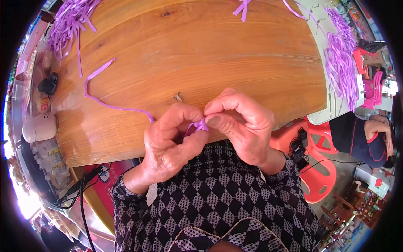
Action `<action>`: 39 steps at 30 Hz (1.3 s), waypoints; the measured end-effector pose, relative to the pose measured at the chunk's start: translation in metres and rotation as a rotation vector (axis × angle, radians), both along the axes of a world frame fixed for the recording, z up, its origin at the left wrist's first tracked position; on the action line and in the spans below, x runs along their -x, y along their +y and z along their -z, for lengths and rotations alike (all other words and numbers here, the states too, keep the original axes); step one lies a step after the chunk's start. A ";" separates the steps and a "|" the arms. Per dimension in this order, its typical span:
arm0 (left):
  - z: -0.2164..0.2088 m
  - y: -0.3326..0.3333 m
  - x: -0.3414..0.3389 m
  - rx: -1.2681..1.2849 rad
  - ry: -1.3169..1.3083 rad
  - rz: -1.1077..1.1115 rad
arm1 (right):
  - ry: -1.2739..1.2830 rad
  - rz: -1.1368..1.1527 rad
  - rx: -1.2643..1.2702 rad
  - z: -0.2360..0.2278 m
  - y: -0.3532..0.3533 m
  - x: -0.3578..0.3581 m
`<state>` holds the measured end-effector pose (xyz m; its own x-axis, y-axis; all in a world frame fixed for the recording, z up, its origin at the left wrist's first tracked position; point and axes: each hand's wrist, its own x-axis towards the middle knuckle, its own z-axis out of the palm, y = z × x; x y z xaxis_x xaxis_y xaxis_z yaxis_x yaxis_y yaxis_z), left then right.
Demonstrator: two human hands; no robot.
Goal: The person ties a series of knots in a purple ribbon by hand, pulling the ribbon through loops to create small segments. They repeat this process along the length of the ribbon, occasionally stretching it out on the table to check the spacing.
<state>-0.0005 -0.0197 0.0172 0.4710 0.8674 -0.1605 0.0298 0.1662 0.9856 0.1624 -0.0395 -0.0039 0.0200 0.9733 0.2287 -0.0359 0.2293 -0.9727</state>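
Observation:
Both hands meet just over the near edge of the wooden table [189, 54], fingertips pinched close together. Between them is a purple ribbon [200, 124], looped or folded into a small bunch. My left hand [170, 136] is closed round the ribbon, whose long tail runs out past the knuckles and lies curving on the wood to the left. My right hand [243, 126] pinches the bunched part between thumb and forefinger. Exactly how the ribbon is folded is partly hidden by the fingers.
A pile of purple ribbons [71, 25] lies at the far left, and another bundle [341, 63] on a pale side table [321, 119] at right. A small ribbon piece [243, 8] is at the far edge. An orange plastic chair [319, 180] and another person [361, 138] are at right.

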 end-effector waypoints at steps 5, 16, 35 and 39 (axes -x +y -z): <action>0.011 -0.003 0.000 -0.348 0.137 -0.069 | 0.428 -0.021 0.220 -0.004 -0.007 0.011; 0.019 -0.001 0.003 -0.795 0.107 -0.092 | 0.852 -0.272 0.613 -0.005 -0.008 0.002; 0.010 0.010 0.001 0.499 -0.250 -0.106 | -0.344 0.041 -0.238 0.004 -0.004 -0.013; 0.009 0.010 0.004 0.553 -0.240 -0.086 | -0.434 0.021 -0.319 0.005 -0.003 -0.010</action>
